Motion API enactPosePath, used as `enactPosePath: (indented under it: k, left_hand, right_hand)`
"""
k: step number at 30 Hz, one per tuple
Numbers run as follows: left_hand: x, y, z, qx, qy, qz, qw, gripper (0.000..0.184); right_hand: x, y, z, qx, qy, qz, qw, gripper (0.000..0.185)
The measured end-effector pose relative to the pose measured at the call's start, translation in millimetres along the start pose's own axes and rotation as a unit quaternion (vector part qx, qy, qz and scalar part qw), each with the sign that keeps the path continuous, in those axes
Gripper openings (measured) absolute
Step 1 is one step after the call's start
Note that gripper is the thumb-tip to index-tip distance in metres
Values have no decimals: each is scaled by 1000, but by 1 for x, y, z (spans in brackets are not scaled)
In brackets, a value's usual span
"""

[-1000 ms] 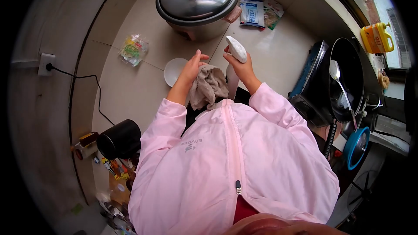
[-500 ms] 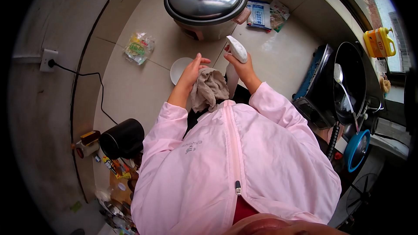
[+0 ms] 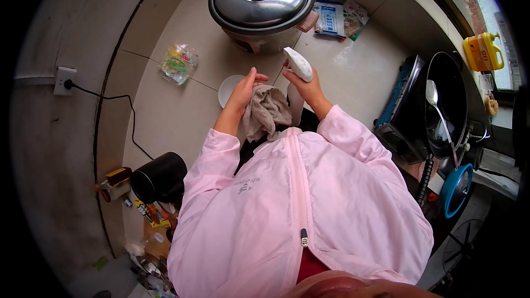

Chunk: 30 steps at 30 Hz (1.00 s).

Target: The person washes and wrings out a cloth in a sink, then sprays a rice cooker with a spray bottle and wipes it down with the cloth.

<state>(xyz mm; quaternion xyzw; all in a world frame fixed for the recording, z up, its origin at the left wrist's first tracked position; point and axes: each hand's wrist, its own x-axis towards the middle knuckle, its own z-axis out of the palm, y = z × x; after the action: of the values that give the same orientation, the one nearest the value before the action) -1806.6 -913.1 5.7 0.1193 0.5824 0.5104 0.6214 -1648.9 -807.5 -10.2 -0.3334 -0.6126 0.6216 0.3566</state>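
A crumpled grey-brown cloth [image 3: 267,111] hangs from my left hand [image 3: 243,92], its fingers pointing up and partly curled. My right hand [image 3: 310,85] is wrapped round a white object [image 3: 298,64] with a rounded, elongated top; a pale part reaches down below it beside the cloth. What exactly it is I cannot make out. Behind my left hand, a white bowl [image 3: 226,89] stands on the tiled counter [image 3: 204,49], partly hidden by the hand.
Beyond my hands stands a large lidded cooker [image 3: 262,1]. Packets [image 3: 330,19] lie right of it, a plastic bag [image 3: 178,64] left. A black wok [image 3: 441,105] with a ladle is at the right, a black kettle-like vessel [image 3: 159,177] at the left.
The view has shifted, so the counter items appear further right and slightly lower than a second ago. Both hands keep nearly the same pose, with the cloth and the white object still held.
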Motion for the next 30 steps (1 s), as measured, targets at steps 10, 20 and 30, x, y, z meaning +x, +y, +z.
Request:
enactPosePath:
  k: [10, 20, 30]
  left_hand:
    - [8, -6, -6, 21, -2, 10, 1000, 52]
    - [0, 31, 0, 88, 12, 74, 993, 45]
    - [21, 73, 59, 501, -27, 180, 846, 38]
  right_hand:
    - [1, 2, -13, 58, 74, 8, 996, 15]
    - [-2, 5, -32, 74, 111, 25, 991, 17]
    - [-7, 14, -51, 81, 130, 68, 986, 22]
